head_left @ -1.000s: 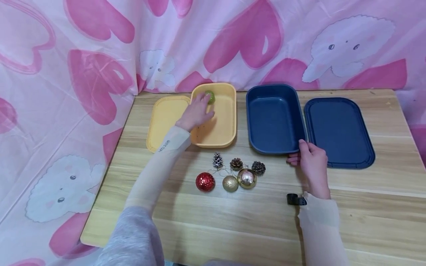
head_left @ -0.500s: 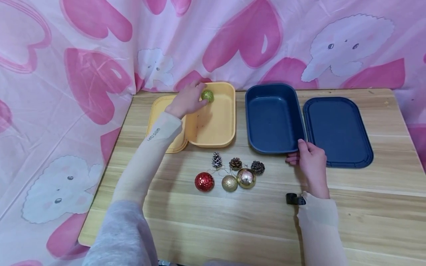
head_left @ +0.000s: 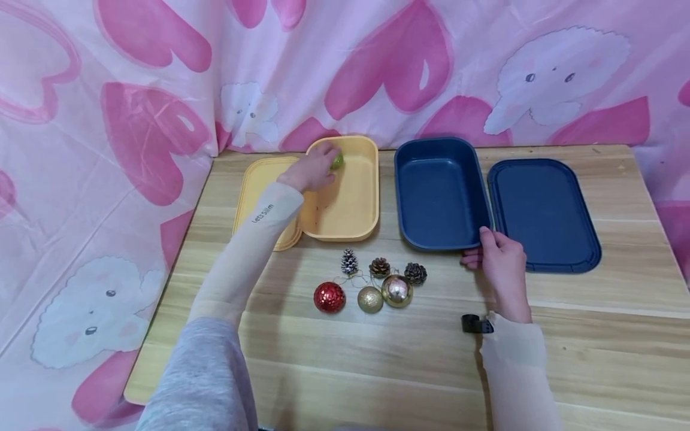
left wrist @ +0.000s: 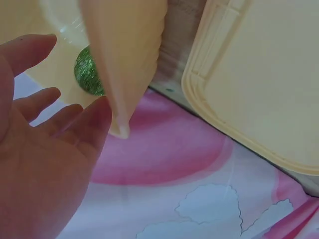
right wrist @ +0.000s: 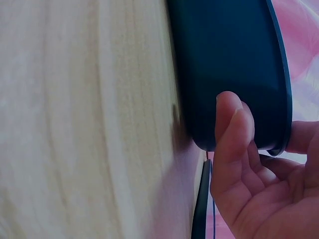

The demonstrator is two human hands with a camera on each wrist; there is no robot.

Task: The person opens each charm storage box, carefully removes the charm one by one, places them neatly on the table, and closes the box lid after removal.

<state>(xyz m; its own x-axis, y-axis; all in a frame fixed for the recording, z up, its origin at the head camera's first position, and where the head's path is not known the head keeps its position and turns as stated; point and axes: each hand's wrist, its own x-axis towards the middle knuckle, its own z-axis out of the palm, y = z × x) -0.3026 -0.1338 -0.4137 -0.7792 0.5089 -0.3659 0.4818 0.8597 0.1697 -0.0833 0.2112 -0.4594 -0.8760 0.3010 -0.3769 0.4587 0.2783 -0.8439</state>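
My left hand (head_left: 311, 169) reaches over the left wall of the yellow box (head_left: 353, 230). Inside the box's far left corner lies a glittery green ball (head_left: 338, 161), partly covered by the fingers. In the left wrist view the fingers are loosely bent, with a gap between them and the green ball (left wrist: 88, 72). At its near right corner, the dark blue box (head_left: 439, 203) is pinched by my right hand (head_left: 504, 263). The thumb lies at the rim and the other fingers press the outer wall, as the right wrist view shows.
Before the boxes lie a red ball (head_left: 329, 297), a glittery gold ball (head_left: 370, 299), a shiny gold ball (head_left: 397, 291) and several pinecones (head_left: 380, 267). A yellow lid (head_left: 259, 179) flanks the yellow box; a blue lid (head_left: 544, 215) lies far right. Pink curtain (head_left: 302, 72) hangs behind.
My left hand moved left off the green ball, over the box's left wall, then slightly back toward the ball. The right hand stays at the blue box's corner.
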